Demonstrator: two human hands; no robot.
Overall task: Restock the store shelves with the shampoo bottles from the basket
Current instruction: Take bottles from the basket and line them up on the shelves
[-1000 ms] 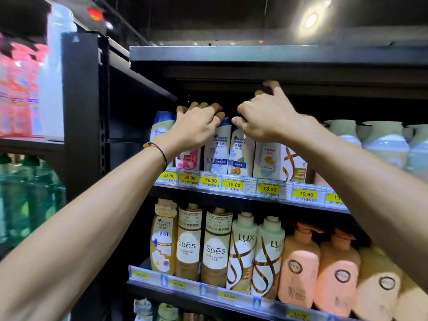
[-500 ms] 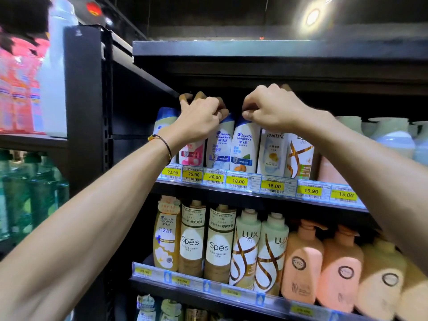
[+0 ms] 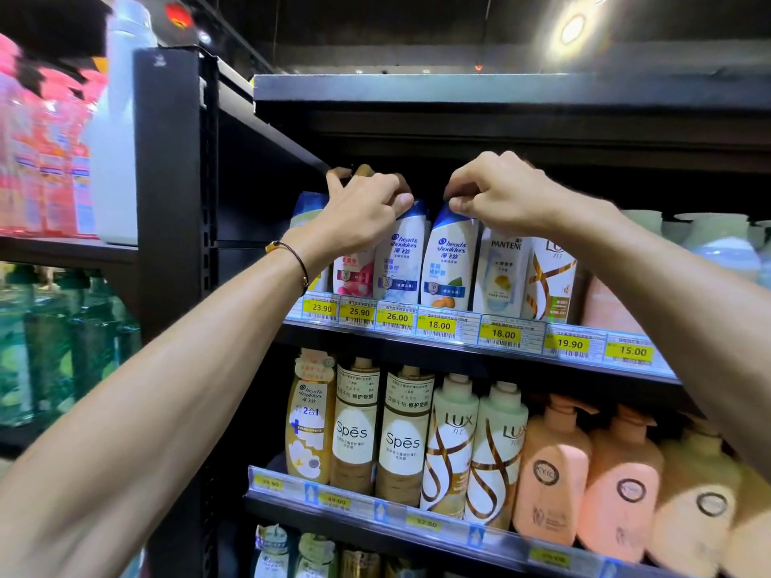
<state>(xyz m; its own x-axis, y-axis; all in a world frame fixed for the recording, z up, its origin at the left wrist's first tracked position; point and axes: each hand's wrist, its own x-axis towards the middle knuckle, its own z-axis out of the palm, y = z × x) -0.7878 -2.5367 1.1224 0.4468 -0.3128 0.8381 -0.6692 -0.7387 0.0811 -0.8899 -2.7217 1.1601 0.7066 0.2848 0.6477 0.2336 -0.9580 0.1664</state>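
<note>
Shampoo bottles [image 3: 448, 264] stand in a tight row on the upper shelf [image 3: 479, 340], blue caps at twelve o'clock. The right hand [image 3: 500, 194] has its fingers pinched on one Head & Shoulders cap. At its nine o'clock, the left hand [image 3: 363, 210] curls fingers over the neighbouring bottle tops.

single head-worn wide-angle view, facing forward and slightly upward at a store shelf unit [image 3: 479, 340], at arm's reach. both forearms enter from the bottom corners; left hand [image 3: 363, 214] and right hand [image 3: 505, 194] sit near frame centre, shelf rows below them.
</note>
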